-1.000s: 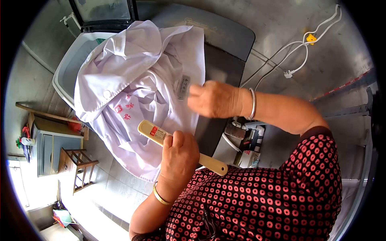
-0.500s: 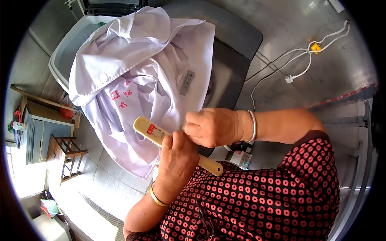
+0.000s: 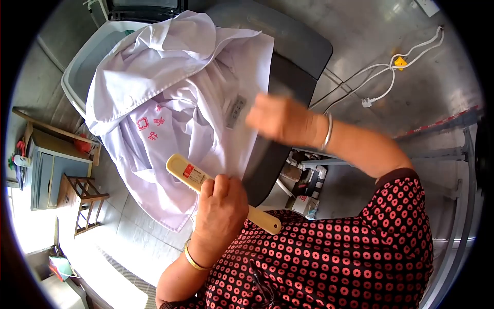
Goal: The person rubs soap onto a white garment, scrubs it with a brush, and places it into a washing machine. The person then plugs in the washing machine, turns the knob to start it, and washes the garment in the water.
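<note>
So here's what we've got: a cream brush (image 3: 182,169) sits in the left hand (image 3: 221,208), just below the middle of the frame. We see those fingers bent and wrapped around it, gripping it somewhere near its middle. The head of the brush, with a red and white sticker on it, points up and left, while the handle end, with a little hole in it, sticks out down and right against the dotted top (image 3: 319,252). There's a gold bangle (image 3: 194,257) on that wrist.

The right hand (image 3: 285,121) is a bit right of centre and pretty blurry. To us its fingers look curled in and pressed together, but we can't tell whether they're pinching anything or touching the cloth. It's just beside the grey label (image 3: 236,112) on a white garment (image 3: 175,123).

That garment is all rumpled, filling the upper left and centre, with red characters (image 3: 150,127) on it. It's draped over a pale tub (image 3: 77,85) and a dark panel (image 3: 301,72). Over at the upper right we've got a white cable (image 3: 383,65) with a yellow piece on it.
</note>
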Motion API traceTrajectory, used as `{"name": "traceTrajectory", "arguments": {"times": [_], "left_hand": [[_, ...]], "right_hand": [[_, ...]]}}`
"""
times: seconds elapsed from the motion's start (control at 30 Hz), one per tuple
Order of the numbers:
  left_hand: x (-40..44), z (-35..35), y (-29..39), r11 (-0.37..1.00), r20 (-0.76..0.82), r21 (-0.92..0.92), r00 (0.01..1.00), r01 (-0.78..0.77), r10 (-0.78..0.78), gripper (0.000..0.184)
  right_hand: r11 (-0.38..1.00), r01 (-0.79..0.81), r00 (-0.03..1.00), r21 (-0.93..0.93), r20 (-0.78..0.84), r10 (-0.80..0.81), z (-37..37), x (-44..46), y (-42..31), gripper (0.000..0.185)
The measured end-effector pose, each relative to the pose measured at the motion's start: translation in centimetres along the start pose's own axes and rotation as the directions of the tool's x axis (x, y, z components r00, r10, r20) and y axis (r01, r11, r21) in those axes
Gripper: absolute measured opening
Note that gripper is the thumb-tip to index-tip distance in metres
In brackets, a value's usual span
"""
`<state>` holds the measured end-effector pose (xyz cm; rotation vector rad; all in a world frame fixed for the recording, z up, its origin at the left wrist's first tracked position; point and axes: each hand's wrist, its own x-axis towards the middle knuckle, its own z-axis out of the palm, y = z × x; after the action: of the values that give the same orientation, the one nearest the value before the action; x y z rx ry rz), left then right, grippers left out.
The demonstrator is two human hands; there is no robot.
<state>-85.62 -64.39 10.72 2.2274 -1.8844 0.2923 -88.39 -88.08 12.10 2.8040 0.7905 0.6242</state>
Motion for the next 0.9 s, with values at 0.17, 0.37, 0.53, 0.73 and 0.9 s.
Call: {"name": "traceTrajectory", "arguments": {"times": [0.17, 0.37, 0.53, 0.73, 0.9], "left_hand": [[-0.4, 0.0, 0.2, 1.0, -0.002, 0.005, 1.0, -0.021, 0.021, 0.008], [-0.6, -0.1, 0.6, 0.998, 0.001, 0.063, 1.0, -0.023, 0.023, 0.008], [-0.8, -0.1, 0.6, 0.998, -0.006, 0.052, 1.0, -0.027, 0.027, 0.01], [-1.2, -0.1, 0.7, 0.997, 0.003, 0.06, 0.999, -0.052, 0.052, 0.011], [-0.9, -0.7, 0.6, 1.0, 0.075, 0.015, 0.997, -0.006, 0.005, 0.019]], "right_hand": [[0.986, -0.061, 0.998, -0.154, -0.024, 0.058, 1.1, -1.4, 6.1, 0.011], [0.988, 0.025, 0.995, -0.152, 0.097, -0.01, 0.6, -0.6, 5.3, 0.008], [0.987, 0.019, 0.998, -0.159, 0.058, -0.009, 1.6, -0.7, 6.1, 0.008], [0.974, -0.052, 0.999, -0.222, -0.001, 0.053, 2.3, -0.2, 9.3, 0.012], [0.986, -0.025, 0.999, -0.166, 0.025, 0.029, 2.0, -0.4, 10.0, 0.011]]}}
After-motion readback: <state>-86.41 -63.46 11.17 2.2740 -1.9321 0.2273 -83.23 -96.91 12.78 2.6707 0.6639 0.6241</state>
